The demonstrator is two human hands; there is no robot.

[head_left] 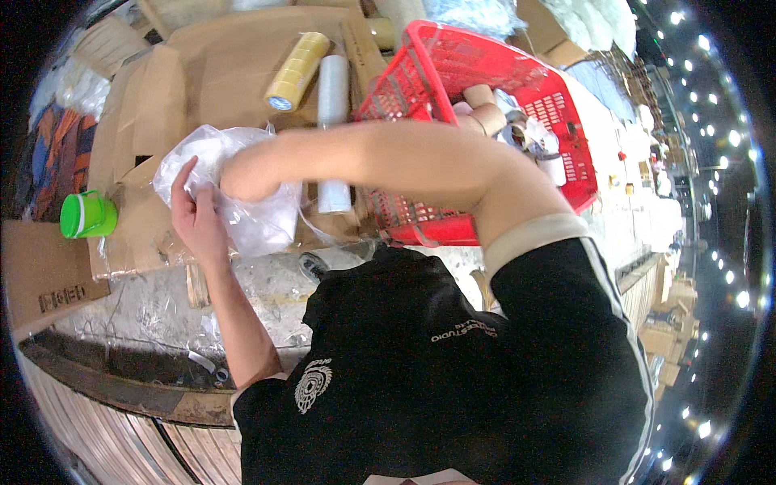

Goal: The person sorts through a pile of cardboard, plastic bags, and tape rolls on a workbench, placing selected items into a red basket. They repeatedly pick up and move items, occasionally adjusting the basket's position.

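Note:
A clear plastic bag [271, 222] lies on the cardboard-covered table, crumpled and partly puffed up. My left hand [198, 218] rests against its near left side, fingers stretched out and apart. Across the table reaches my right arm, and my right hand [245, 174] is pushed into the bag; its fingers are hidden by the plastic and blurred. Whitish material shows through the bag near that hand. Just beyond my right forearm lie a yellow stack of tape rolls [297, 73] and a long clear roll of film [333, 89], which passes under the forearm.
At the right stands a red plastic basket [436, 69] holding cardboard cores and scraps. A small green lidded bucket [89, 216] sits at the table's left edge. Flattened cardboard [218, 52] covers the tabletop. A cardboard box [48, 275] is at the far left.

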